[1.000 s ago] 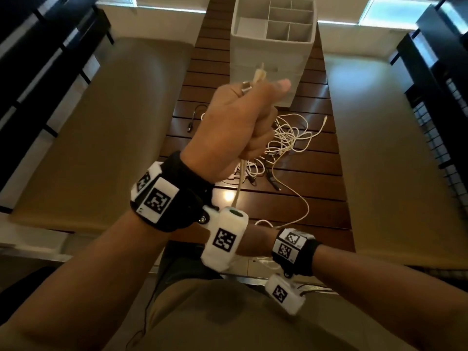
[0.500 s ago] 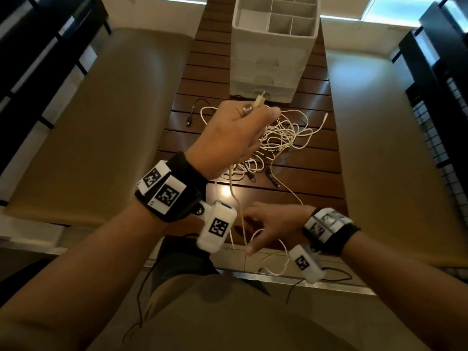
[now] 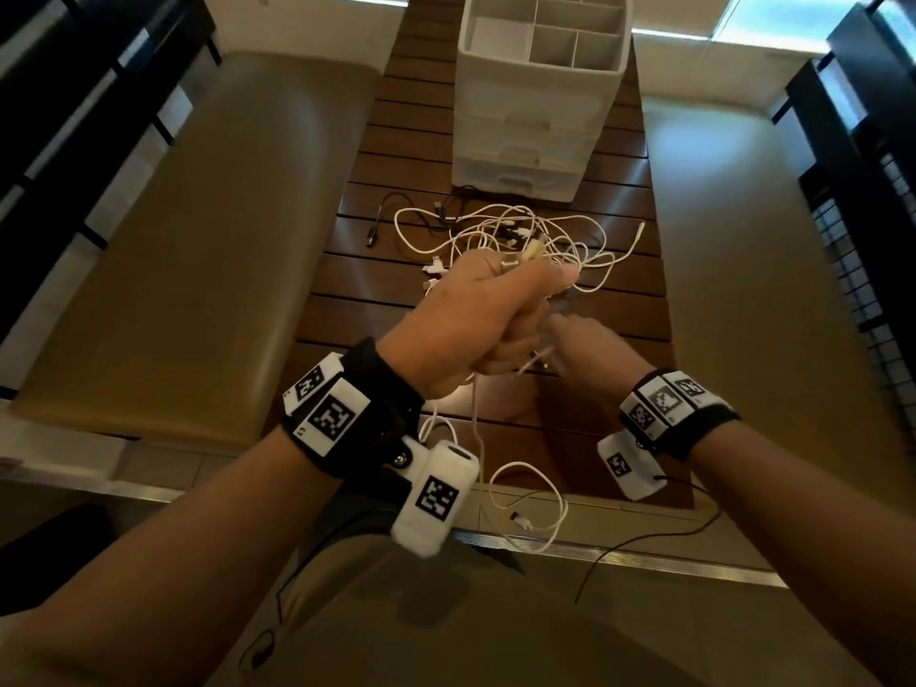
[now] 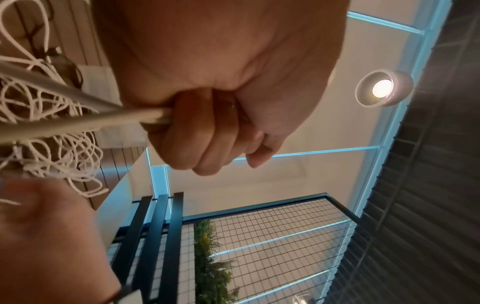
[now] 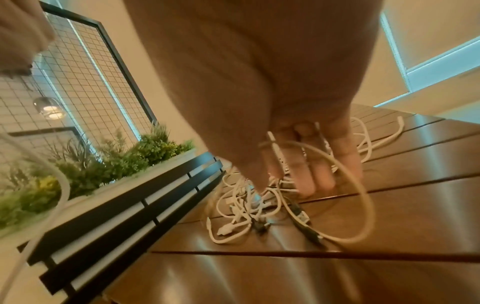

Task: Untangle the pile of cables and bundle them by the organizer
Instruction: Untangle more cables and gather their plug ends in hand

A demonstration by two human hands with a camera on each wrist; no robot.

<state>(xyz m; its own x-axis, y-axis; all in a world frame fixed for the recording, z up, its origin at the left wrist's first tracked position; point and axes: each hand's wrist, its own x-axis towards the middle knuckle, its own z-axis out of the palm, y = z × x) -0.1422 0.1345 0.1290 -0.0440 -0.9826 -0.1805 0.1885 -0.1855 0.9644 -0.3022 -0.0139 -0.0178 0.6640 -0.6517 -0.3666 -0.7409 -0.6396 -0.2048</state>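
My left hand (image 3: 495, 309) is a fist round a white cable (image 3: 476, 428), whose plug end (image 3: 533, 250) sticks out above the thumb. The cable hangs below the fist and loops over the table's near edge (image 3: 535, 508). The left wrist view shows the fist (image 4: 207, 127) gripping that cable (image 4: 78, 121). My right hand (image 3: 580, 339) reaches in just right of the fist, blurred. In the right wrist view its fingers (image 5: 311, 168) are straight, with a white cable loop (image 5: 358, 185) draped across them. The tangled cable pile (image 3: 520, 235) lies on the table beyond both hands.
A white organizer (image 3: 540, 91) with open top compartments and drawers stands at the far end of the slatted wooden table (image 3: 386, 309). A black cable (image 3: 391, 210) lies left of the pile. Padded benches (image 3: 198, 240) flank the table. A planter (image 5: 103, 164) runs along one side.
My left hand has come down from in front of the organizer to just above the pile, still gripping the cable. My right hand has risen from the table's near edge to beside the left fist.
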